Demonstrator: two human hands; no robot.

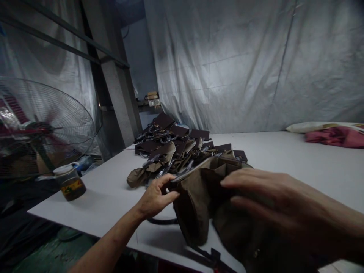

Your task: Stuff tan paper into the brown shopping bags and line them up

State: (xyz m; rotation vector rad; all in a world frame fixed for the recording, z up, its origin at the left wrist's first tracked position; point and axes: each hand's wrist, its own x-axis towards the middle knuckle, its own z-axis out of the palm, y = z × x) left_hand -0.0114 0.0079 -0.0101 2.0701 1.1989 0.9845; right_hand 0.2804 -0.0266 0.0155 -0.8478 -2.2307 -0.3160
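Observation:
A brown-olive fabric bag (pixel 196 204) is held up above the near edge of the table, its mouth turned upward and its inside partly visible. My left hand (pixel 157 195) is closed on the left end of its rim, thumb and fingers pinching the edge. Over the right side of the bag is my right hand (pixel 264 195), slightly blurred, with fingers stretched out and apart at the opening. Below my left hand a dark curved handle (pixel 162 221) shows against the table. The bag's lower right part is dark and partly hidden by my right hand and forearm.
A heap of similar dark bags (pixel 176 148) with wrapped handles lies on the white table (pixel 108 204). A lidded jar (pixel 71 182) of dark liquid stands near the left edge, beside a large fan (pixel 42 129). Red cloth (pixel 338 137) lies at the far right, before a silver sheet (pixel 241 68).

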